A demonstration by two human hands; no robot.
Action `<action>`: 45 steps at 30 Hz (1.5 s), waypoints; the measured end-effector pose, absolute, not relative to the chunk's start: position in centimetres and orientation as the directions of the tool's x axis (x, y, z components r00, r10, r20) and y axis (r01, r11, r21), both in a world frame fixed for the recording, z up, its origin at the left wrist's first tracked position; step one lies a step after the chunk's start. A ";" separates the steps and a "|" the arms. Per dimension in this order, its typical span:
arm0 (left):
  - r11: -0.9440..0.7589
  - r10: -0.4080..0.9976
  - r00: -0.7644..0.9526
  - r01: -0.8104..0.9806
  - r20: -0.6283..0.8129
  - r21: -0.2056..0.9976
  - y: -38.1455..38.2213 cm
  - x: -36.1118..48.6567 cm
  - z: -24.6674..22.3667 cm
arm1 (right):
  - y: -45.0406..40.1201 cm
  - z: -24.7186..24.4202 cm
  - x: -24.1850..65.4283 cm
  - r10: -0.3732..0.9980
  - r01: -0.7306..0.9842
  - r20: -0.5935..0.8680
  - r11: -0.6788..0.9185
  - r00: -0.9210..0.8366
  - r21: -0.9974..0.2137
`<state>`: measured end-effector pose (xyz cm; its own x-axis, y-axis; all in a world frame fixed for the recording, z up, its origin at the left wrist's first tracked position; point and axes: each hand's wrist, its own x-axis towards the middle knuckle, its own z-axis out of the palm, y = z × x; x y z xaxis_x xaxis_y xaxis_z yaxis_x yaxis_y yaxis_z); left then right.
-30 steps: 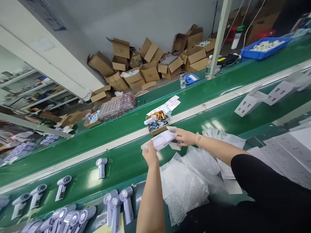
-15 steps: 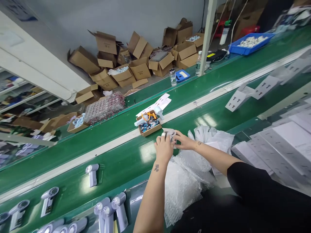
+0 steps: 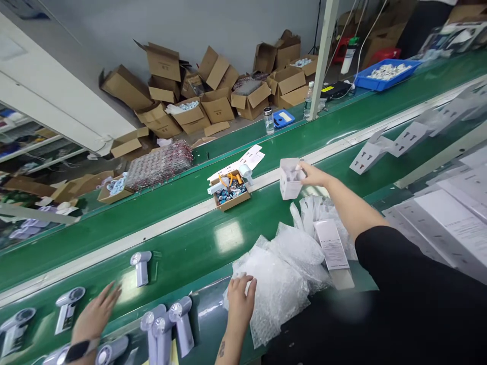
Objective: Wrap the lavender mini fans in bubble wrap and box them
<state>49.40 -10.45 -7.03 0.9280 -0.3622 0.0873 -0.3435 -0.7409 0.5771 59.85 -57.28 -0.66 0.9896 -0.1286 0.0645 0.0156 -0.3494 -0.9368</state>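
Presently, an open white box [image 3: 291, 185] is held upright by the right hand [image 3: 312, 175], its rim gripped near the upper right corner and crumpled translucent wrapping [image 3: 292, 172] seen inside; the box is positioned over the green conveyor belt [image 3: 182, 253], to the right of a small cardboard box [image 3: 233, 204] by which it is not touched. The left hand [image 3: 241, 294] is held with fingers curved and moderately parted, thumb set apart; it is placed at the left edge of a pile of bubble-wrap bags [image 3: 281, 274], no solid item being seen in its grip. On the pile's right side a narrow printed carton [image 3: 332, 243] is laid at a slant.

Small parts and orange-handled pliers [image 3: 229, 180] are contained in the small cardboard box; a light-blue fan [image 3: 246, 172] is set at its right end, and printed white sheets [image 3: 253, 156] are spread behind it. By a co-worker's hand [image 3: 97, 309], on whose wrist a dark watch [image 3: 78, 350] is worn, the space above the belt at lower left is reached over; near it a lilac handheld fan [image 3: 141, 268] is laid on the belt, with three clustered fans [image 3: 163, 324] nearer the camera.
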 end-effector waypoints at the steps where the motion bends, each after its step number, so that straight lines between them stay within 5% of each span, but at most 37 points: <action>1: -0.734 -0.279 0.958 -0.261 0.072 0.627 -9.6 48.8 -7.9 | -58.4 -0.9 59.8 -0.178 -0.039 0.021 -0.324 0.984 -0.945; 6: -0.654 0.117 0.992 0.119 -0.056 0.747 -7.2 46.5 -8.9 | -59.9 -1.9 58.0 -0.471 -0.212 -0.017 -0.364 0.882 -0.907; 10: -0.632 0.341 0.940 0.241 -0.016 0.737 -2.0 47.0 -7.1 | -59.4 -1.7 56.6 -0.600 -0.304 0.026 -0.442 0.800 -0.844; 14: -0.638 0.590 0.802 0.395 0.090 0.661 5.4 48.3 -5.9 | -59.5 -1.7 57.3 -0.641 -0.385 0.104 -0.574 0.760 -0.722; 16: -0.578 0.653 0.756 0.471 0.033 0.667 7.9 48.8 -6.1 | -58.6 -1.1 57.2 -0.640 -0.388 0.178 -0.638 0.748 -0.665; 19: -0.454 0.627 0.761 0.531 -0.167 0.716 9.3 49.1 -7.2 | -54.2 0.7 55.5 -0.627 -0.337 0.357 -0.719 0.693 -0.608; 21: -0.411 0.571 0.781 0.538 -0.252 0.736 8.8 49.0 -8.0 | -48.9 1.6 53.4 -0.598 -0.223 0.365 -0.688 0.714 -0.691; 23: -0.349 0.511 0.799 0.530 -0.318 0.773 7.4 48.5 -8.3 | -41.8 1.6 51.2 -0.510 -0.158 0.090 -0.422 0.855 -0.893; 24: -0.266 0.463 0.803 0.530 -0.375 0.805 6.2 48.0 -8.4 | -37.9 1.1 50.2 -0.356 -0.211 -0.123 -0.220 0.926 -0.953; 26: -0.049 0.300 0.817 0.529 -0.493 0.847 3.4 46.7 -8.4 | -30.3 -0.4 48.4 -0.049 -0.414 -0.414 0.018 0.909 -0.910; 29: 0.114 0.013 0.842 0.535 -0.540 0.837 -1.2 44.7 -8.4 | -22.1 -3.2 46.5 0.257 -0.570 -0.508 0.352 0.822 -0.743; 32: 0.079 -0.116 0.844 0.534 -0.524 0.842 -3.5 44.2 -9.0 | -20.7 -4.9 45.2 0.130 -0.489 -0.530 0.610 0.838 -0.624; 36: -0.046 0.021 0.886 0.463 -0.463 0.885 -2.5 47.1 -10.2 | -25.5 -4.5 42.5 -0.121 -0.332 -0.610 0.748 0.783 -0.574; 45: 0.011 -0.029 0.925 0.379 -0.379 0.925 1.6 52.5 -10.4 | -24.9 -7.2 35.1 -0.049 -0.312 -0.613 0.828 0.788 -0.467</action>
<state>52.52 1.63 -10.39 0.9250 -0.0294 -0.3789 0.3793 0.0108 0.9252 35.09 -24.93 -7.19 0.7882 -0.0490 -0.6134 -0.3117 0.8277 -0.4666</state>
